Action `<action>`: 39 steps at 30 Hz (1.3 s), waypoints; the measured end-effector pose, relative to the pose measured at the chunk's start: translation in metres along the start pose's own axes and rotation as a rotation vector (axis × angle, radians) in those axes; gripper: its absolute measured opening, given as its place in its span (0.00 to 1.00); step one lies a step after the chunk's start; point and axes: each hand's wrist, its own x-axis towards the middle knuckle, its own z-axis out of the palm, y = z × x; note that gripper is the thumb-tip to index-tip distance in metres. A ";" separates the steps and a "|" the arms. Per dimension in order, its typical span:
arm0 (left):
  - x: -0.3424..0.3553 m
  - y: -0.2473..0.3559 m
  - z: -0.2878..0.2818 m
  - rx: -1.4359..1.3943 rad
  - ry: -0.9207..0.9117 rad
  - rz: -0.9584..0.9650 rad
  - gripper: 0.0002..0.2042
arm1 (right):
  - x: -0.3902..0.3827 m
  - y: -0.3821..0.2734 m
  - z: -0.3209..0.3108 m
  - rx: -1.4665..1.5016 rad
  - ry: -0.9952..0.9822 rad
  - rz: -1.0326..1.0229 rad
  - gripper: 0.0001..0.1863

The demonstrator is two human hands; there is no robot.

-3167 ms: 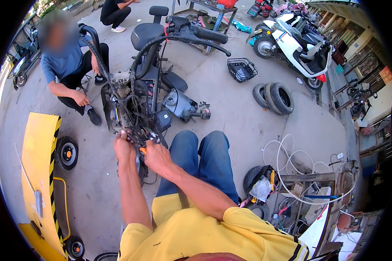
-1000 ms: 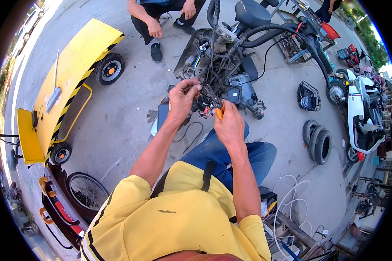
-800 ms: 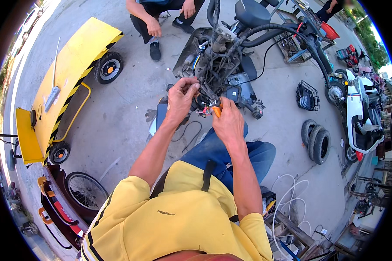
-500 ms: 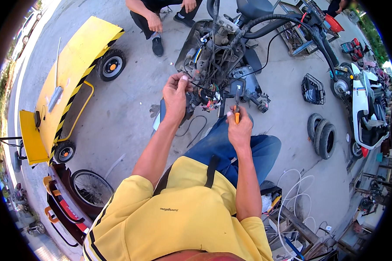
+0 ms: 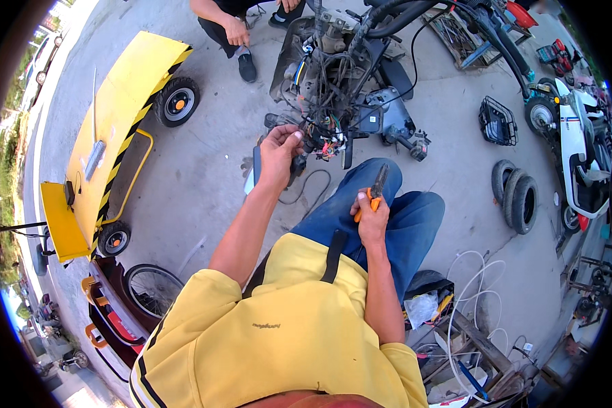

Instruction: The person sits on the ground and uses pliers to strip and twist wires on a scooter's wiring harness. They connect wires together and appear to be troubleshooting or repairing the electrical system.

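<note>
My left hand (image 5: 279,155) is pinched at the left edge of a tangle of wires (image 5: 328,136), with a thin dark wire at its fingertips. The tangle hangs from the exposed front of a stripped scooter (image 5: 340,64), and several loose coloured ends show at its bottom. In my right hand (image 5: 372,221) is a pair of pliers (image 5: 379,185) with orange handles and dark jaws. The fingers wrap around the handles, and the jaws point up and away over my blue-trousered knee, apart from the wires.
A person (image 5: 236,30) crouches at the far left of the scooter. A yellow cart (image 5: 119,88) stands to the left. On the right lie a black wire basket (image 5: 496,121), several tyres (image 5: 523,204) and a white scooter (image 5: 572,156). A toolbox (image 5: 421,309) sits near my right elbow.
My right hand has drawn the pliers back from the scooter toward my knee. My left hand has shifted slightly lower along the wires. The view has tilted a little.
</note>
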 end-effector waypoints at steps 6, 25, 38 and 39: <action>-0.013 -0.007 -0.003 0.508 -0.062 0.065 0.10 | 0.001 0.001 -0.004 0.078 -0.001 0.024 0.07; -0.001 0.003 0.037 1.051 -0.062 0.158 0.16 | 0.011 0.011 -0.010 0.269 -0.102 0.049 0.07; 0.014 -0.005 0.015 0.880 -0.046 0.052 0.15 | 0.021 0.022 -0.029 0.457 -0.087 0.146 0.07; 0.010 -0.009 0.013 0.846 -0.083 0.060 0.15 | 0.022 0.022 -0.030 0.467 -0.089 0.146 0.07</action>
